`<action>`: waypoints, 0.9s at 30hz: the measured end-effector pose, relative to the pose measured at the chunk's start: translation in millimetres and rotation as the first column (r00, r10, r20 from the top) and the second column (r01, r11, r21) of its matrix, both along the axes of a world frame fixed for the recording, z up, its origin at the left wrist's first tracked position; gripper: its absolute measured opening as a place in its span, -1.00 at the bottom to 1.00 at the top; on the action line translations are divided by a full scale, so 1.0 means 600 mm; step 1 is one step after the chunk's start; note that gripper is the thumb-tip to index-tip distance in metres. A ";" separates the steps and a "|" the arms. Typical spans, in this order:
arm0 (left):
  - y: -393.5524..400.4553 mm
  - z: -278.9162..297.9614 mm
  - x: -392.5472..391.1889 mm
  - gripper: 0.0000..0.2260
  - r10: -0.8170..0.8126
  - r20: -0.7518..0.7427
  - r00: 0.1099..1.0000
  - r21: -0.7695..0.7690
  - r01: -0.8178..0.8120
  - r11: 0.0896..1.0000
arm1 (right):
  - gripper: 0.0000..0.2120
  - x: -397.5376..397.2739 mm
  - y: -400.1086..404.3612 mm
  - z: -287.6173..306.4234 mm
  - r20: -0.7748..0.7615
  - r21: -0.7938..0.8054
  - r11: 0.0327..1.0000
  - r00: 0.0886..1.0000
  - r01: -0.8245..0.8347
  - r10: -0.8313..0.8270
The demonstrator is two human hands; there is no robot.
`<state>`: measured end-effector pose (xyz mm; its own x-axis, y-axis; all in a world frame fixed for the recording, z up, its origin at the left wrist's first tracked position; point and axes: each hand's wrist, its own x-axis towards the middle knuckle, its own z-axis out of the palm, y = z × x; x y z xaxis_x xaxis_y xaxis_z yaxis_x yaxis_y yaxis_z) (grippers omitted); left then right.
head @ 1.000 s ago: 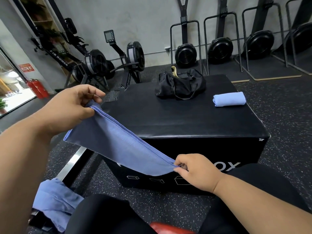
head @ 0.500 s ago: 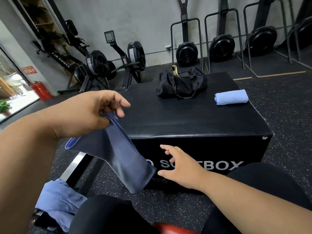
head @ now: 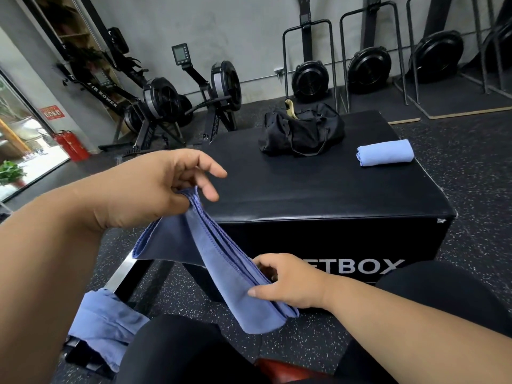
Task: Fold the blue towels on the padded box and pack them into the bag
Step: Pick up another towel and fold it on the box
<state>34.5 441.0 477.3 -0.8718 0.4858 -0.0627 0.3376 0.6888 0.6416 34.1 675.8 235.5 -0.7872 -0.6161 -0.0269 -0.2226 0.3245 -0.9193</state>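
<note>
The person holds a blue towel [head: 213, 261] in the air in front of the padded box [head: 318, 195], between the knees and the box's near face. The towel is doubled into a long band with several stitched edges running side by side, and it slopes from upper left down to lower right.

The left hand [head: 155, 187] pinches the towel's upper end between thumb and the curled inner fingers, while the index and middle fingers stick out loosely over the box's near left corner. The grip of the right hand [head: 288, 281] is closed on the lower part of the band: the thumb lies across the front of the cloth and the fingers curl behind it. A short tail of towel hangs free below that hand.

On the box's top, toward the far edge, a black bag [head: 302, 131] lies slumped, with a pale strip poking up from its top. Whether it is open cannot be told. To its right, well apart from it and near the right edge of the box, a folded blue towel [head: 385, 152] lies flat. White lettering shows on the box's near face, partly hidden by the right arm.

At lower left, beside the person's leg, another blue cloth [head: 105, 325] lies crumpled over a dark frame. Rowing machines [head: 177, 98] stand by the wall behind the box, and a red fire extinguisher [head: 70, 145] stands at the left by the glass.
</note>
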 end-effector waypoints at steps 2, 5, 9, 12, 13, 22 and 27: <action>0.003 -0.001 -0.002 -0.41 0.022 -0.006 1.000 0.018 -0.022 1.000 | -0.74 0.003 0.005 0.001 0.026 -0.054 0.998 1.000 -0.015 0.017; 0.009 -0.001 -0.005 -0.42 0.050 -0.039 0.998 0.035 -0.049 0.998 | -0.77 0.008 0.006 0.001 0.034 -0.092 0.996 0.999 -0.014 0.017; 0.014 0.006 -0.006 -0.44 0.055 -0.090 0.994 0.038 -0.052 0.998 | -0.64 0.012 0.004 -0.001 0.017 -0.082 0.996 0.999 0.032 -0.030; 0.015 0.010 -0.010 -0.46 0.098 -0.123 0.988 0.065 -0.090 0.994 | -0.31 0.016 0.003 -0.002 -0.057 -0.053 0.997 0.996 0.065 -0.068; 0.014 0.010 -0.013 -0.47 0.119 -0.131 0.984 0.080 -0.109 0.991 | -0.20 0.017 0.003 -0.002 -0.099 -0.033 0.996 0.991 0.087 -0.089; 0.007 0.006 -0.029 -0.43 0.199 -0.195 0.961 0.142 -0.173 0.975 | -0.55 0.024 0.002 -0.019 -0.456 -0.069 0.980 0.867 0.189 -0.199; 0.006 0.002 -0.031 -0.42 0.193 -0.202 0.960 0.165 -0.161 0.973 | -0.57 0.021 0.001 -0.020 -0.212 -0.133 0.957 0.936 0.258 -0.282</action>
<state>16.0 444.8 478.4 -0.9295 0.3127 0.1954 0.3599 0.6544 0.6650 46.9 676.3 223.3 -0.9021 -0.3695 0.2228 -0.3453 0.3088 -0.8862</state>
